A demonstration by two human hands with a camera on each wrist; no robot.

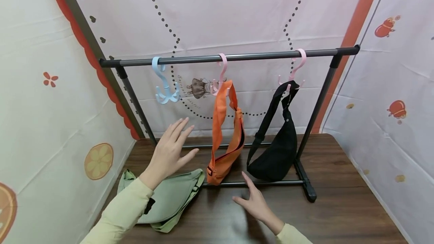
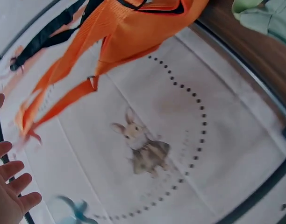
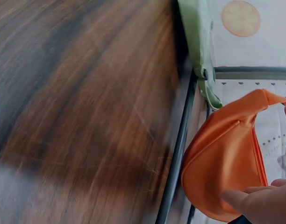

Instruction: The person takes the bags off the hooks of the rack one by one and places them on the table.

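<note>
An orange crossbody bag [image 1: 225,153] hangs by its strap from a pink hook [image 1: 223,71] at the middle of a black rail. To its right a black sling bag [image 1: 278,153] hangs from another pink hook [image 1: 298,63]. My left hand [image 1: 171,148] is raised left of the orange bag, fingers spread and holding nothing. Beneath that forearm a light green bag [image 1: 169,193] lies on the table. My right hand [image 1: 255,202] hovers low in front of the two hanging bags, thumb and index finger apart, with nothing in its grasp.
A light blue hook [image 1: 165,86] with several prongs hangs bare on the left part of the rail [image 1: 196,60]. The rack's right foot [image 1: 310,193] stands on the brown wooden table [image 1: 339,199]. Printed cloth [image 1: 237,10] encloses the back and sides.
</note>
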